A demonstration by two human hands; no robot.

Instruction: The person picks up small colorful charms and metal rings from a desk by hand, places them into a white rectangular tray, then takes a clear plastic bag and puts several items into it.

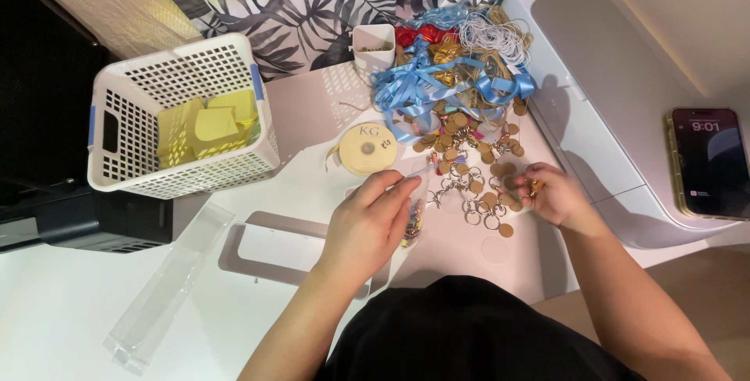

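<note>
Keyrings [476, 193]: heap of small round wooden discs on metal rings, at about 1 o'clock from the left hand, spread on the table [70, 311] below the ribbon tangle.
Handling: judged light, stiff and hard; rings likely to snag on one another, so best lifted singly by the disc edge or ring.
Right hand [556, 193]: curled at the 3 o'clock edge of the heap, fingers [539, 171] closed on something small, probably one keyring; exact piece hidden.
Left hand [367, 225]: fingers together, pinching a slim clear packet [414, 221] with small coloured bits inside; looks thin, soft and slippery.
Ribbon [422, 84]: blue loops, soft and tangled, at 12 o'clock from the heap.
Tape roll [367, 149]: yellow, flat, just above the left hand.
Basket [117, 107]: white, at 10 o'clock, yellow paper inside.
Phone [709, 162]: far at 3 o'clock.
</note>
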